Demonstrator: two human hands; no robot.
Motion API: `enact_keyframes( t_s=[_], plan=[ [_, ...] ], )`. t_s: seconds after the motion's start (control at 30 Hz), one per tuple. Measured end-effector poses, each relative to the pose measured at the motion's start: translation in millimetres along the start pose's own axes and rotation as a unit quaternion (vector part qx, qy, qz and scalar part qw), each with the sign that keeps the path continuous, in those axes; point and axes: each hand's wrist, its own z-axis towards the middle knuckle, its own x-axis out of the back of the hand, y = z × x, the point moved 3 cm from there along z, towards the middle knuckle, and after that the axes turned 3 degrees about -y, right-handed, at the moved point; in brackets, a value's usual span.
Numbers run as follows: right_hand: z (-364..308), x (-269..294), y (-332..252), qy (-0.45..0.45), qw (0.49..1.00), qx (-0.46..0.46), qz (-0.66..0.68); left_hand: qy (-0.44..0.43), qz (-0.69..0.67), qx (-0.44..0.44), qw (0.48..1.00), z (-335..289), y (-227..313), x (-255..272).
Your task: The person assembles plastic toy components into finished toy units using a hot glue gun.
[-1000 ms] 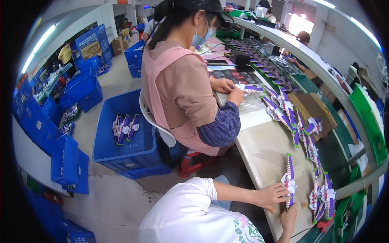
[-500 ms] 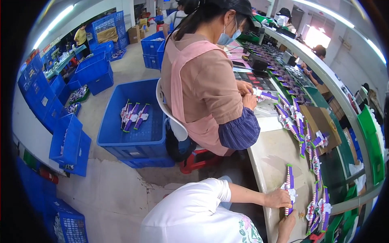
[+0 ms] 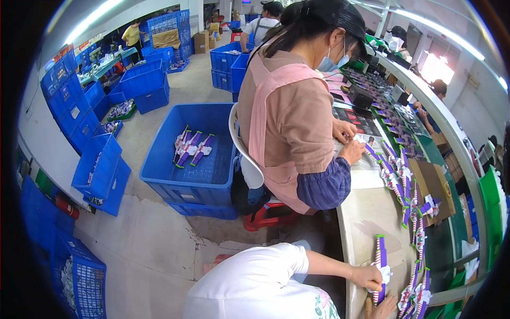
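Observation:
On the bench edge at lower right, a purple toy wing piece (image 3: 381, 252) with a striped edge, a green tip and a white middle lies lengthwise. My left hand (image 3: 367, 277) is closed around its near half, beside the white middle. My right hand (image 3: 383, 307) is at the near end of the same piece, partly cut off by the lower edge of the picture; its fingers close about that end. More wing pieces (image 3: 414, 292) of the same kind lie just right of my hands, and others (image 3: 396, 181) form a row farther up the bench.
A co-worker in a pink apron (image 3: 287, 101) sits beyond me, both hands on a wing piece. Behind that person's chair, a large blue bin (image 3: 186, 183) holds several wing pieces. A cardboard box (image 3: 433, 183) and a metal frame (image 3: 451, 125) border the bench's right.
The whole view has shifted, so most things appear farther right and lower. My left hand still grips the wing piece. My right hand has turned flatter at its near end.

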Motion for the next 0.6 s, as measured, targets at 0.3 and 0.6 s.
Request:
enact_keyframes(
  t_s=[0.3,0.6],
  plan=[
    [-9.5,-51.0,-28.5,0.029,0.780,-0.150,0.607,-0.013,-0.139,0.099,0.985,-33.9,38.5,17.1],
    [21.8,-34.4,-42.9,0.047,0.690,-0.237,0.682,-0.040,0.289,-0.003,0.957,-54.9,48.4,70.9]
  ],
)
